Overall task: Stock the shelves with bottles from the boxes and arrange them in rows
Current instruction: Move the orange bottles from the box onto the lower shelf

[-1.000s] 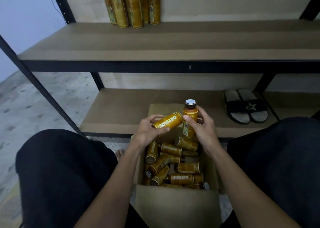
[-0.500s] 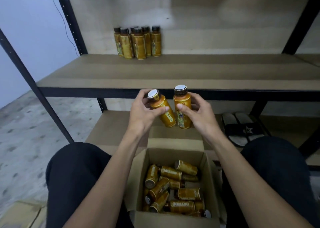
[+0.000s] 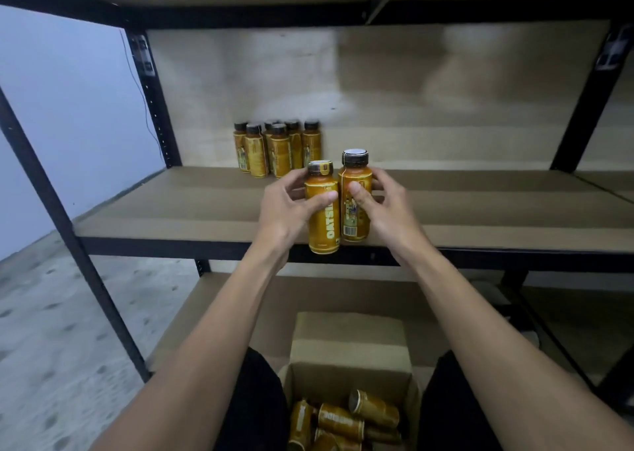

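A black metal rack (image 3: 68, 231) fills the view, standing on a speckled grey floor (image 3: 51, 330) against a pale wall (image 3: 68, 107) with a thin cable (image 3: 137, 83) hanging down it. The brown middle shelf (image 3: 480, 210) runs across the centre, with a lower shelf (image 3: 240, 313) beneath it and a light back panel (image 3: 411, 100) behind. An open cardboard box (image 3: 350, 351) sits between the person's knees, its far flap leaning against the lower shelf; loose bottles (image 3: 343, 423) lie on their sides in it. At the back left of the middle shelf stands a tight cluster (image 3: 274, 148) of upright amber bottles with dark caps. The left hand (image 3: 288, 207) grips the left bottle (image 3: 324, 224), thumb across its label, and the right hand (image 3: 387, 207) grips the right bottle (image 3: 356, 217) the same way. Both bottles are upright and touch side by side at the front edge of the middle shelf, well in front of the cluster. Whether either base rests on the board cannot be told. Half a second ago the pair was held lower, in front of the shelf edge, and the left bottle was tilted. It is now straight, and both have risen to shelf level while the box has dropped toward the bottom of the view.
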